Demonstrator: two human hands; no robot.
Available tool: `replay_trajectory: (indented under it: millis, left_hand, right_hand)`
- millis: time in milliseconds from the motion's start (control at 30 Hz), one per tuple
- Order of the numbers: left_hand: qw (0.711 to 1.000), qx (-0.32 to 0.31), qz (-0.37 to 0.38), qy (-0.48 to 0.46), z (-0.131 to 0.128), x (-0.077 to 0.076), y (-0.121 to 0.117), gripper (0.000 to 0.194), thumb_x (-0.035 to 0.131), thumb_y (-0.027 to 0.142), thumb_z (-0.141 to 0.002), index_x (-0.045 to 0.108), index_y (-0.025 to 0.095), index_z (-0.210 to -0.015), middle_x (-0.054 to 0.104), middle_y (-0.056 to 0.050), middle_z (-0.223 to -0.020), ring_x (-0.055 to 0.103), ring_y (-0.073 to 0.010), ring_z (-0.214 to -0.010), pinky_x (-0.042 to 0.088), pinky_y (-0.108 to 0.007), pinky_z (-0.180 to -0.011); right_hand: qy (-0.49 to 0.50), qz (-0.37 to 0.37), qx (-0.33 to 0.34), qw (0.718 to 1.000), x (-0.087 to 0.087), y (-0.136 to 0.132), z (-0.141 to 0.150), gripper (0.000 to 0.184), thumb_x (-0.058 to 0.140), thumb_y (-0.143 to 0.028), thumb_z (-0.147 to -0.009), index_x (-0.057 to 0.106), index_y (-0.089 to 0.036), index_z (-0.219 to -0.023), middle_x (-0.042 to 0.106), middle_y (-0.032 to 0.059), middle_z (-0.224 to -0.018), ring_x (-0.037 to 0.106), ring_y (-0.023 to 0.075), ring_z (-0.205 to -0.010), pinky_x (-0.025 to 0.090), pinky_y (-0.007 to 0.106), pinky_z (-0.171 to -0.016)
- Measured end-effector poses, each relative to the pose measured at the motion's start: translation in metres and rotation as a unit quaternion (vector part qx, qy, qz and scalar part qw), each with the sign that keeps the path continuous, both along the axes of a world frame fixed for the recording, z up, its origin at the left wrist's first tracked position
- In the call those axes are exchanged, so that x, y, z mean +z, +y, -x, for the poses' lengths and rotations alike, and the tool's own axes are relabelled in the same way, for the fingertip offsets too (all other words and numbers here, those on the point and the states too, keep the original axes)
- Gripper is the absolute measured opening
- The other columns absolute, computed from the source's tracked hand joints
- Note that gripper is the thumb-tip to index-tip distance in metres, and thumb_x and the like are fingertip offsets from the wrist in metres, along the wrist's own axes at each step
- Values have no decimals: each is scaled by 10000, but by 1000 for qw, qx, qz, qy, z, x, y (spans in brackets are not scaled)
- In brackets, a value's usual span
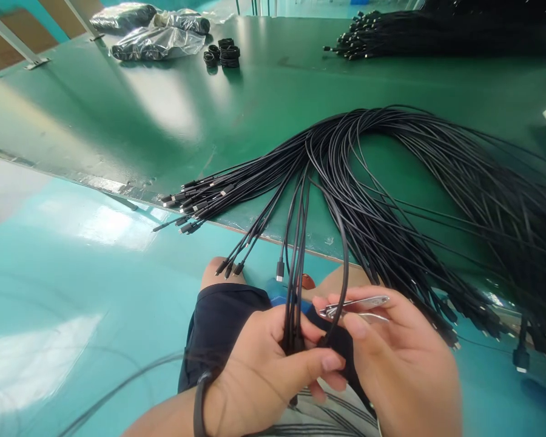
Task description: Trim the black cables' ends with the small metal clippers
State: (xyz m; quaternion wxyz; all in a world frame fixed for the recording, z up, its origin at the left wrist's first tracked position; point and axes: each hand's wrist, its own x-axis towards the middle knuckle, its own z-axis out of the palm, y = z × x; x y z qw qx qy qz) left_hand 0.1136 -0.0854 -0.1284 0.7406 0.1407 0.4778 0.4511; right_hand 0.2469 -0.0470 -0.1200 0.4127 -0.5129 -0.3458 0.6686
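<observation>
My left hand is closed round several black cables, their connector ends partly hidden in the fingers. One cable curves down apart from the others to the left thumb and index finger. My right hand pinches a silver nail clipper, its jaws beside that single cable just above its connector. Whether the jaws touch the cable I cannot tell. The held cables run up to a large bundle of black cables draped over the green table, with connectors hanging past its near edge.
Clear plastic bags with dark contents lie at the far left of the green table. Small black coils stand beside them. Another pile of black cables lies at the back right. More cables rest across my lap.
</observation>
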Motion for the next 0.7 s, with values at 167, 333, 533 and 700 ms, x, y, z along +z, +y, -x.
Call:
replay_trajectory:
  millis: [167, 333, 533, 700]
  left_hand:
    - [996, 25, -72, -42, 1, -2, -1, 244, 725, 356, -815, 661, 120, -814, 767, -83, -800, 741, -159, -656, 571, -191, -551]
    - [995, 30, -82, -50, -1, -2, 1, 196, 709, 317, -835, 674, 124, -826, 768, -77, -803, 743, -153, -654, 567, -175, -545]
    - [994, 33, -87, -60, -2, -1, 1, 169, 706, 289, -839, 679, 124, -816, 766, -67, -814, 744, -151, -652, 572, -173, -534]
    - [993, 44, -82, -70, -3, -2, 2, 196, 718, 301, -827, 651, 122, -783, 763, -61, -788, 739, -147, -622, 565, -165, -511]
  right_hand:
    - [141, 33, 41, 989, -11, 7, -5, 120, 715, -309, -820, 673, -247, -914, 742, 64, -835, 696, 222, -661, 588, 375, -591]
    - [149, 47, 33, 987, -10, 4, -6, 88, 721, -290, -823, 692, -261, -902, 755, 57, -857, 684, 199, -673, 567, 335, -580]
    - [82, 10, 0, 997, -1, -1, -2, 49, 732, -299, -818, 703, -268, -844, 761, 47, -821, 702, 223, -767, 580, 382, -715]
    - [37, -8, 2, 999, -2, -2, -4, 39, 726, -305, -833, 702, -278, -847, 774, 29, -805, 706, 187, -678, 587, 381, -762]
